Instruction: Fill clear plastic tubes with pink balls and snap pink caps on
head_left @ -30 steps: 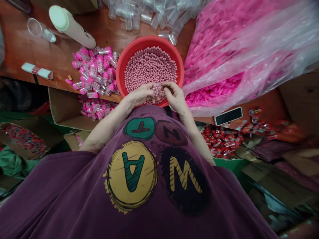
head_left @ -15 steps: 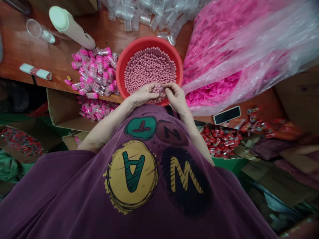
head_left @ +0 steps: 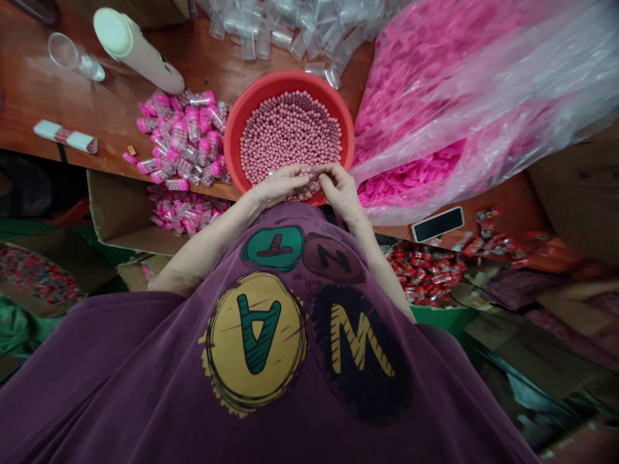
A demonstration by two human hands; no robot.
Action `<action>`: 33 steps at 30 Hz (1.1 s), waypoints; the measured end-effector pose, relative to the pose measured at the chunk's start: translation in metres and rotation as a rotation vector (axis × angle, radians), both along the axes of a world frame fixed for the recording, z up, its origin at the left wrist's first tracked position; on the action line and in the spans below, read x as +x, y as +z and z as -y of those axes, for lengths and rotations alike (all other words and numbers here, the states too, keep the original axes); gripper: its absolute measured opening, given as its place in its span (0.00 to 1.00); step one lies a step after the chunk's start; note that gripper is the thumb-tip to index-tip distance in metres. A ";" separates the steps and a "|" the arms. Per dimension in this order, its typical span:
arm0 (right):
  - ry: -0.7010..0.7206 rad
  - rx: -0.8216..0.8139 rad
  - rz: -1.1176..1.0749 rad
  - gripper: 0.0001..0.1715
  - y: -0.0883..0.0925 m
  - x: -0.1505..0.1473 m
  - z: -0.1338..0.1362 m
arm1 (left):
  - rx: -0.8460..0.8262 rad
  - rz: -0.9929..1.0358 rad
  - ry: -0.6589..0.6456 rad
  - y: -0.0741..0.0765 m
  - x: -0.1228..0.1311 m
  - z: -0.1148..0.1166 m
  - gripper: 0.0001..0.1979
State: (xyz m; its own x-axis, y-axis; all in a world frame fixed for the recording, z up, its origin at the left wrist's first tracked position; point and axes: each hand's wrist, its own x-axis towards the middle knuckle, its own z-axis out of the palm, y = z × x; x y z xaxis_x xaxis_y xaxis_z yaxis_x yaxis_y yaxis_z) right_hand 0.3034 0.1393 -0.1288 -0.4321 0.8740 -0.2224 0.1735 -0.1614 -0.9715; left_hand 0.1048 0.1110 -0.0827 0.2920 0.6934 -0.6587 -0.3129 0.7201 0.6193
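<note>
Over the near rim of a red bowl (head_left: 233,151) filled with small pink balls (head_left: 290,129), both hands are close together. My left hand (head_left: 280,183) is closed round what looks like a small clear plastic tube with pink balls, mostly hidden by the fingers. Beside it my right hand (head_left: 342,190) has thumb and fingertips pinched together near the tube's end; what they hold is too small to make out. Left of the bowl lies a heap of clear tubes with pink caps (head_left: 186,135), filled with pink balls.
Empty clear tubes (head_left: 285,32) lie behind the bowl. A large plastic bag of pink pieces (head_left: 435,77) fills the right side, with a phone (head_left: 438,224) below it. A white bottle (head_left: 140,51) stands left; a cardboard box (head_left: 116,216) sits below the table edge.
My fingers have shifted slightly over the tube, and fewer of its pink balls show between them. Both hands stay over the bowl's near rim.
</note>
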 end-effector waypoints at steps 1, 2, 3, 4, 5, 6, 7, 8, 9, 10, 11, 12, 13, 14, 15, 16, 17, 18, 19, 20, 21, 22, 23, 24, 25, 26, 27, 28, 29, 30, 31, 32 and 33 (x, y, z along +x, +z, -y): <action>0.001 0.001 0.008 0.12 0.000 0.000 0.001 | -0.004 0.004 0.001 0.000 0.000 0.000 0.06; 0.004 0.000 0.018 0.12 0.001 0.001 0.001 | -0.005 0.011 0.003 0.001 0.001 0.000 0.06; 0.007 -0.004 0.029 0.12 0.001 0.001 0.001 | -0.005 0.019 0.004 0.001 0.001 0.000 0.06; 0.012 -0.009 0.036 0.12 0.001 0.001 0.001 | -0.004 0.027 0.002 0.001 0.000 0.000 0.07; 0.016 -0.014 0.040 0.13 0.001 0.002 0.001 | -0.003 0.035 -0.001 0.001 0.000 0.000 0.07; 0.020 -0.016 0.042 0.14 0.000 0.002 0.002 | -0.004 0.045 -0.004 0.000 0.000 0.000 0.07; 0.023 -0.016 0.042 0.15 0.000 0.003 0.002 | -0.007 0.056 -0.006 0.000 0.000 0.000 0.08; 0.024 -0.014 0.042 0.16 -0.001 0.003 0.002 | -0.012 0.067 -0.008 -0.001 0.000 -0.001 0.09; 0.021 -0.010 0.042 0.16 -0.002 0.004 0.002 | -0.020 0.078 -0.008 -0.002 0.000 -0.001 0.12; 0.017 -0.007 0.042 0.16 -0.003 0.004 0.002 | -0.028 0.086 -0.007 -0.002 0.000 -0.002 0.15; 0.011 -0.004 0.041 0.16 -0.004 0.004 0.002 | -0.038 0.092 -0.004 -0.003 0.000 -0.002 0.17; 0.005 -0.002 0.040 0.15 -0.005 0.004 0.003 | -0.046 0.095 -0.001 -0.003 0.000 -0.003 0.19; -0.002 0.000 0.038 0.14 -0.006 0.004 0.003 | -0.053 0.096 0.000 -0.004 0.001 -0.003 0.20; -0.006 0.002 0.033 0.14 -0.006 0.004 0.003 | -0.057 0.096 0.001 -0.004 0.001 -0.003 0.20; -0.007 0.003 0.028 0.13 -0.007 0.004 0.004 | -0.058 0.094 -0.001 -0.004 0.001 -0.003 0.19; -0.009 0.002 0.021 0.12 -0.007 0.003 0.004 | -0.057 0.091 -0.003 -0.004 0.001 -0.003 0.16; -0.009 -0.001 0.014 0.12 -0.006 0.003 0.004 | -0.054 0.088 -0.007 -0.003 0.001 -0.003 0.13; -0.008 -0.006 0.011 0.11 -0.006 0.003 0.004 | -0.048 0.083 -0.009 -0.003 0.001 -0.002 0.10; -0.007 -0.013 0.010 0.11 -0.005 0.003 0.005 | -0.041 0.076 -0.011 -0.003 0.001 -0.002 0.08; -0.004 -0.018 0.012 0.11 -0.004 0.003 0.005 | -0.035 0.068 -0.012 -0.004 0.000 -0.002 0.08; -0.001 -0.022 0.016 0.11 -0.003 0.003 0.005 | -0.030 0.061 -0.014 -0.004 0.000 -0.001 0.09; 0.003 -0.023 0.018 0.11 -0.002 0.002 0.005 | -0.027 0.056 -0.018 -0.004 0.000 -0.001 0.09; 0.007 -0.019 0.018 0.11 -0.001 0.002 0.005 | -0.027 0.054 -0.023 -0.005 0.000 -0.001 0.09; 0.010 -0.014 0.016 0.11 0.000 0.002 0.006 | -0.027 0.055 -0.026 -0.006 0.000 -0.001 0.09; 0.016 -0.006 0.014 0.12 0.001 0.002 0.006 | -0.028 0.053 -0.027 -0.007 0.001 -0.001 0.10; 0.025 0.003 0.013 0.12 0.002 0.001 0.006 | -0.027 0.047 -0.021 -0.008 0.001 -0.001 0.11; 0.035 0.014 0.016 0.12 0.004 0.001 0.007 | -0.026 0.035 -0.011 -0.008 0.002 -0.001 0.11; 0.046 0.027 0.023 0.12 0.006 0.000 0.007 | -0.022 0.022 0.001 -0.009 0.002 -0.001 0.11; 0.059 0.039 0.033 0.12 0.007 0.000 0.008 | -0.018 0.010 0.012 -0.010 0.003 -0.001 0.11; 0.071 0.051 0.045 0.12 0.009 0.000 0.008 | -0.015 0.002 0.018 -0.011 0.003 -0.001 0.10; 0.081 0.063 0.058 0.12 0.010 0.000 0.009 | -0.014 -0.002 0.016 -0.012 0.003 -0.001 0.09; 0.086 0.072 0.069 0.12 0.011 0.000 0.009 | -0.016 -0.001 0.013 -0.013 0.003 -0.001 0.09; 0.088 0.077 0.078 0.12 0.011 0.000 0.009 | -0.019 0.001 0.009 -0.013 0.003 -0.001 0.08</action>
State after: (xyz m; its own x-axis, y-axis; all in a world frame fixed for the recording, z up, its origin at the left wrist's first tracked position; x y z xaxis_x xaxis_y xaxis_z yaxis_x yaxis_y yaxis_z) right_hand 0.3030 0.1299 -0.1175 -0.4922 0.8490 -0.1921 0.2590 -0.0678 -0.9635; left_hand 0.1083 0.1124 -0.0962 0.2862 0.6837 -0.6713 -0.3203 0.7286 0.6055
